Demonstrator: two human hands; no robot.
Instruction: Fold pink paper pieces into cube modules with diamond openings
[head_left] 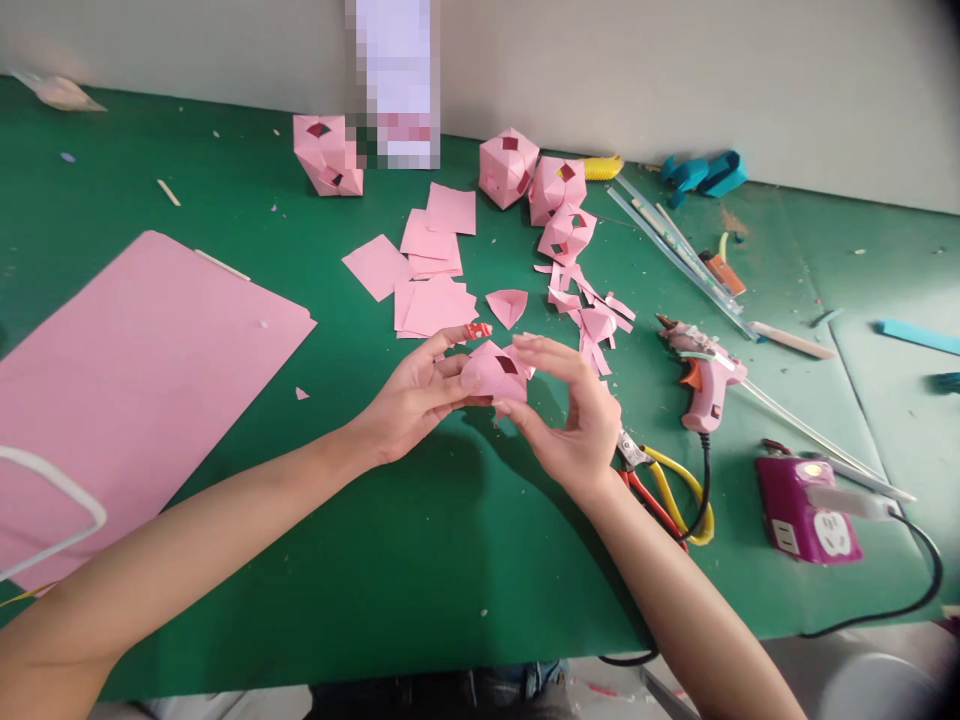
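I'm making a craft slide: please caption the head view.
Left hand and right hand hold a folded pink paper piece over a green table, pink glue gun at right.

Held paper shape (pixel 491 374): pink, opening dark. Paper balls (pixel 499 170), squares (pixel 439 305), scraps (pixel 598 322), large sheet (pixel 150 380): all plain pink. Finger wrap (pixel 478 330): red, white marks. Table (pixel 360 590): green. Wall (pixel 675 80): grey. Glue gun (pixel 705 385): pink, trigger (pixel 690 374) orange, cord (pixel 706 470) black. Pliers (pixel 664 490): one handle red, other yellow, head silver. Socket box (pixel 791 500): magenta, white patches. Cutter (pixel 602 168): yellow. Strip (pixel 919 335) at right edge: blue-teal.
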